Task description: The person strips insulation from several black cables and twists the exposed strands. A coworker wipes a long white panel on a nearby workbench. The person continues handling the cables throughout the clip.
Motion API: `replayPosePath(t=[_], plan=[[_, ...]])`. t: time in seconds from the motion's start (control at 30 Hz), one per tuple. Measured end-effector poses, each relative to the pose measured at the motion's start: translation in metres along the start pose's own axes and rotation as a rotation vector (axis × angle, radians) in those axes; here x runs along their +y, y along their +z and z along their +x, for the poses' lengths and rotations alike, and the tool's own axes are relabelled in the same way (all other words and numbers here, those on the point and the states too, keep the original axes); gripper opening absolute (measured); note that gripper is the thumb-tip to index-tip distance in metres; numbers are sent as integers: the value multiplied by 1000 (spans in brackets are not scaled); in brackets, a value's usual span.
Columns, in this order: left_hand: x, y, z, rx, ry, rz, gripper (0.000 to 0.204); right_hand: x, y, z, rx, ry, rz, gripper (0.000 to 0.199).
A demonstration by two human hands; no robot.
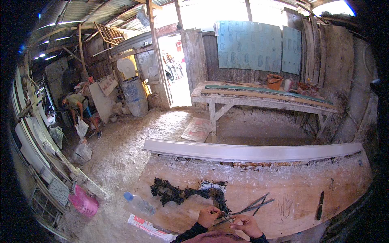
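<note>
My left hand and my right hand meet low in the view, over a dusty plywood worktop. Both pinch thin dark strands that join between the fingers. A few longer dark strips fan out to the right from my hands. Just beyond my left hand lies a bundle of dark fibre tied with pale string, with a tangled dark clump to its left. Dark sleeves cover my wrists.
A long white moulded strip lies along the far edge of the worktop. A plastic bottle rests at its left corner, a pink basket on the floor. A wooden bench stands behind. A person bends over bags at the left.
</note>
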State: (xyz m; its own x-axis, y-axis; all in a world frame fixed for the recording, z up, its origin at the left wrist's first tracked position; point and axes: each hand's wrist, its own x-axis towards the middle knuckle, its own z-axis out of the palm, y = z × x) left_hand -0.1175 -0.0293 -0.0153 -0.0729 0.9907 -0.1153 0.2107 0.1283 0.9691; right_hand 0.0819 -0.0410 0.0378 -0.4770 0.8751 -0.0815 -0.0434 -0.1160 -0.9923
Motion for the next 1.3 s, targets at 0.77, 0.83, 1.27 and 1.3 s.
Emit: replayPosePath(t=[0.77, 0.83, 1.27, 1.3], plan=[[10, 13, -9, -574, 339, -338, 22, 25, -20, 13, 552, -145, -147, 9], [11, 9, -5, -251, 378, -66, 23, 22, -21, 12, 530, -115, -127, 8], [4, -21, 7, 99, 194, 176, 21, -14, 1, -2, -278, 59, -60, 18], [2, -20, 7, 61, 224, 195, 21, -16, 2, -2, -289, 34, -79, 17]])
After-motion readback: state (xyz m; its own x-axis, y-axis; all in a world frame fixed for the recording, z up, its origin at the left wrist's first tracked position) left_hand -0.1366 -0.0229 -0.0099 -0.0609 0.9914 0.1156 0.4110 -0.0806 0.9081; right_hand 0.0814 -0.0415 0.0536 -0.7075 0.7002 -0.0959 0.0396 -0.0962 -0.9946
